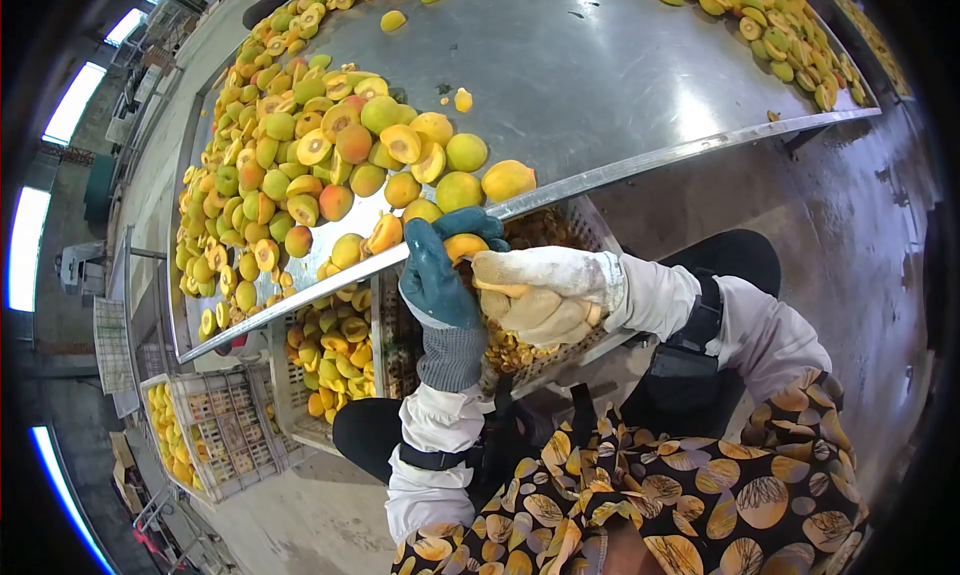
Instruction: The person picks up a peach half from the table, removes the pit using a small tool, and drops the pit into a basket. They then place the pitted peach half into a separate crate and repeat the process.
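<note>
My left hand (440, 275), in a teal coated glove with a grey knit cuff, is closed around a yellow peach (465, 247) just off the table's near edge. My right hand (545, 293), in a stained cream-white glove, is closed with its fingertips against that peach. Whatever the right fingers grip is mostly hidden; a bit of something tan shows at the curled fingers. Below both hands stands a crate of peach scraps (515, 355). A big heap of peaches (290, 160), whole and halved, some with pits showing, lies on the metal table (560, 85) beside my left hand.
A crate of peach halves (335, 350) stands under the table edge at left, with another white crate (235, 430) further left. More peach halves (765, 30) lie at the table's far right. The raised metal rim (690, 153) runs in front of me. The floor (830, 235) looks wet.
</note>
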Motion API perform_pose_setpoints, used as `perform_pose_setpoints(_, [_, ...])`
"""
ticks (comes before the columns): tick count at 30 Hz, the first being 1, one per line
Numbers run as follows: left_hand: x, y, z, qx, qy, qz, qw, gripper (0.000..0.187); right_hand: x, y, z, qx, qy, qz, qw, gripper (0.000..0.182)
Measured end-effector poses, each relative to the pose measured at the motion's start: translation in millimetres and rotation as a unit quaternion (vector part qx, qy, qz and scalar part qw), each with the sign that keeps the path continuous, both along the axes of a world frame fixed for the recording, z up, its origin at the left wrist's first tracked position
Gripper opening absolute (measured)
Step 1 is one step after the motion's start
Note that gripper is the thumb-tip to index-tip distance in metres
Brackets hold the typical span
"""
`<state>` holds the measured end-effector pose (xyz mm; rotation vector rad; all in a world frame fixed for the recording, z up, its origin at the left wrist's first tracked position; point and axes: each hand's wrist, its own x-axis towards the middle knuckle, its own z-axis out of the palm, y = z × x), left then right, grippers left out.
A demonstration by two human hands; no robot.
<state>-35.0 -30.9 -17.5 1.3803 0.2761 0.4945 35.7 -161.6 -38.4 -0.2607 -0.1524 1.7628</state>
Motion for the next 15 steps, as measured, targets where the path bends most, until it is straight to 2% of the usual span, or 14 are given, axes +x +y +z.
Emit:
perform_pose_setpoints(1, [-1.3, 1.3, 3.7, 0.050, -0.008, -0.009, 0.999, 0.067, 1.9, 1.8, -5.5, 0.042, 0.058, 0.032, 0.997, 0.045])
perform_pose_setpoints(3, [-4.6, 4.0, 14.8, 0.151, -0.023, -0.026, 0.988, 0.068, 4.5, -2.4, 0.2, 0.001, -0.033, 0.018, 0.999, 0.046])
perform_pose_setpoints(6, [-4.6, 17.9, 16.9, 0.063, 0.028, -0.068, 0.995, 0.070, 2.2, -2.0, 16.8, -0.059, -0.171, -0.004, 0.983, 0.045])
perform_pose_setpoints(10, [-11.5, 31.2, 8.0, -0.058, 0.035, 0.000, 0.998, 0.068, -6.3, 8.7, 40.3, -0.128, -0.398, 0.004, 0.908, 0.042])
perform_pose_setpoints(11, [-15.5, 39.1, 8.1, -0.087, 0.034, 0.027, 0.995, 0.068, -6.7, 8.7, 32.1, -0.093, -0.517, -0.002, 0.851, 0.045])
perform_pose_setpoints(12, [-20.8, 48.4, 8.0, -0.117, 0.032, 0.056, 0.991, 0.068, -6.3, 14.6, 7.6, 0.071, -0.758, -0.151, 0.631, 0.049])
perform_pose_setpoints(14, [-37.2, 82.6, 6.3, -0.118, 0.090, 0.099, 0.984, 0.068, -8.7, 11.6, 16.7, 0.017, -0.781, -0.099, 0.617, 0.051])
perform_pose_setpoints(15, [-50.4, 109.7, -0.8, 0.031, 0.112, 0.101, 0.988, 0.067, -6.5, 10.8, 12.2, -0.009, -0.818, -0.065, 0.571, 0.051])
